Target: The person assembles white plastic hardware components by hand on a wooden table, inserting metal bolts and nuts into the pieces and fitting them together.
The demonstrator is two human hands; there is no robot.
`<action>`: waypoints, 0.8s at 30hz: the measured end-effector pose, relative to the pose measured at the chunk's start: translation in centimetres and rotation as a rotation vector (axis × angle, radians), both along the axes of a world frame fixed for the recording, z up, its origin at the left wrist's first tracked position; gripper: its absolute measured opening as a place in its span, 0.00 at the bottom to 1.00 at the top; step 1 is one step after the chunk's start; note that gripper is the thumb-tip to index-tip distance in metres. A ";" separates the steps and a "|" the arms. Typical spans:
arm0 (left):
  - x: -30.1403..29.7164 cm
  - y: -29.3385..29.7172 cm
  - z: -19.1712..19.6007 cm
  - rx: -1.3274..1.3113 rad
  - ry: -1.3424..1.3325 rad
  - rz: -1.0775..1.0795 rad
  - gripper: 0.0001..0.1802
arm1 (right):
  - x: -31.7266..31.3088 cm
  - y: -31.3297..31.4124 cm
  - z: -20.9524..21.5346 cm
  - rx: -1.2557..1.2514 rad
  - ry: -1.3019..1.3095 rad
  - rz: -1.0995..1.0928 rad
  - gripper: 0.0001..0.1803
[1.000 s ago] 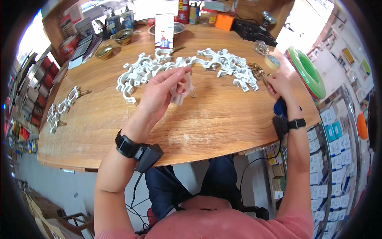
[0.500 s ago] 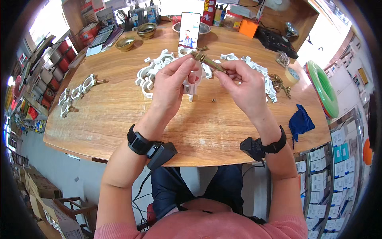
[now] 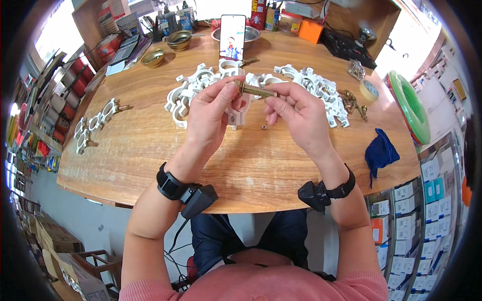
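Between my two hands is a brass-coloured bolt (image 3: 258,91), held nearly level above the table. My left hand (image 3: 212,103) pinches its thicker end, and the fingers partly hide that end. The fingertips of my right hand (image 3: 296,108) are closed on the narrower end. Just under my left fingers shows a white clamp (image 3: 236,118); whether the hand touches it I cannot tell. Behind and beside my left hand lies a heap of white ring clamps (image 3: 176,100). Past my right hand are more white clamps (image 3: 331,98). A small nut (image 3: 264,127) sits on the table between my hands.
Ring clamps with bolts (image 3: 95,122) lie at the left of the wooden table (image 3: 241,170). A phone (image 3: 232,40) stands at the back near brass bowls (image 3: 153,58). Loose bolts (image 3: 354,103), tape (image 3: 369,91), a blue pouch (image 3: 381,150) and a green coil (image 3: 407,108) are at the right.
The bolt has come down slightly and lies more level. My left fingers now cover more of its thick end, and my right fingers have shifted toward its narrow tip.
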State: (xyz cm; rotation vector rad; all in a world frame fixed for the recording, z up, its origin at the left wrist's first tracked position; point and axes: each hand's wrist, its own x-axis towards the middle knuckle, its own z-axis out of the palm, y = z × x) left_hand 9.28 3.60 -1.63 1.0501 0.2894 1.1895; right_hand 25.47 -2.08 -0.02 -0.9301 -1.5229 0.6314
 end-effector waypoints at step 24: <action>-1.1 1.4 0.5 -0.219 -0.075 0.068 0.07 | 0.4 -0.6 1.0 0.045 0.390 0.046 0.06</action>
